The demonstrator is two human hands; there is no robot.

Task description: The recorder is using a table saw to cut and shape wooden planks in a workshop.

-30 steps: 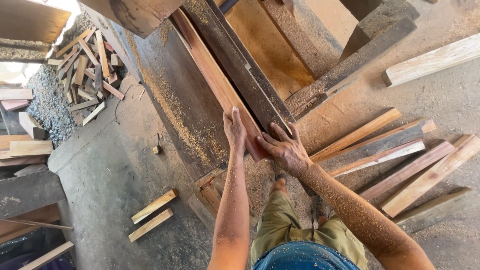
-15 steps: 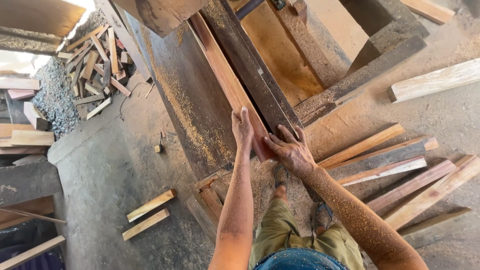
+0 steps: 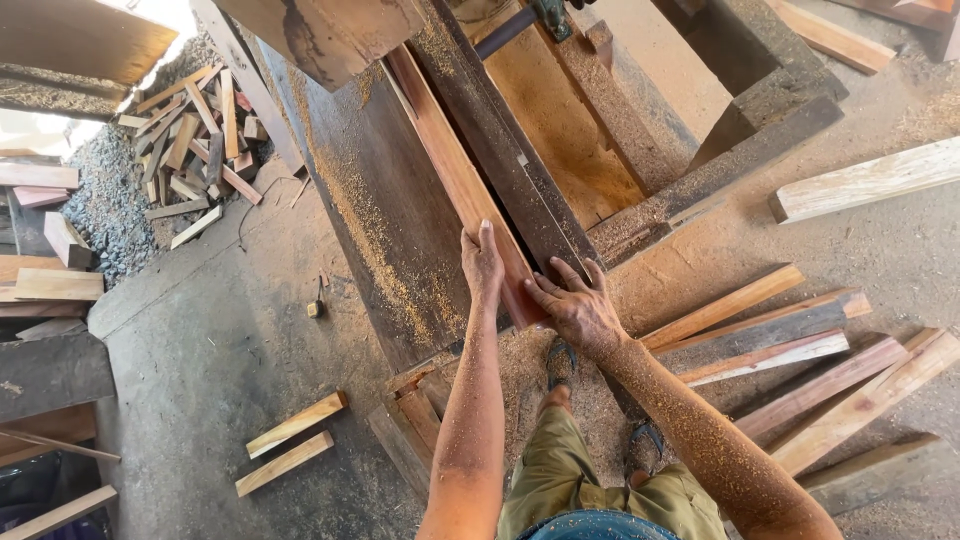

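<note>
Long reddish plank [image 3: 450, 170] lies flat on the dusty saw counter [image 3: 390, 230], running away from the person alongside a dark fence rail [image 3: 500, 150]. Left hand [image 3: 482, 262] rests flat on the plank's near stretch, fingers extended, pressing rather than clasping. Right hand [image 3: 575, 305] spreads open over the near end, palm down at the butt. Most of the plank's length lies ahead of the hands on the counter; only the tail sits under them, so the feed looks well along, with the last stretch left. Sawdust coats counter and forearms. Cut boards [image 3: 790, 350] lie on the floor to the right; an offcut heap [image 3: 195, 150] sits far left.
</note>
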